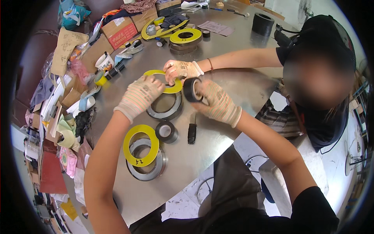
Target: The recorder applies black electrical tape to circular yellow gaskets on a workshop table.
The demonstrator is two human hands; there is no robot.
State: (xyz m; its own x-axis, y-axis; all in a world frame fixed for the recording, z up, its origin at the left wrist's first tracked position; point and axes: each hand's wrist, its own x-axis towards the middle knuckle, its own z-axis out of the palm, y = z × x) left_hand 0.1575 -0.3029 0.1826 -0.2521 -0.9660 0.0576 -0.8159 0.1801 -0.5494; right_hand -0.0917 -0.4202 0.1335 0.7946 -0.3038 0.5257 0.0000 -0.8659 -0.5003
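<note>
My left hand [141, 95], in a pale striped work glove, has its fingers curled at the left edge of a flat yellow ring [171, 89]. Under and nearer than that ring is a thick grey metal ring [157, 114]. My right hand [219, 102], gloved alike, grips a roll of black tape [190, 90] at the right of the rings. A co-worker's gloved hand [180, 71] reaches in from the right and presses on the yellow ring. Closer to me, a second yellow ring [129, 145] overlaps another grey metal ring [159, 167], with a black tape roll [166, 132] beside them.
A black-handled tool [191, 133] lies right of the tape. Farther back are stacked rings with a yellow top [176, 37] and a dark cylindrical stack [262, 24]. Boxes [119, 32], a white cup [104, 62] and clutter crowd the left side. The co-worker [319, 74] sits at right.
</note>
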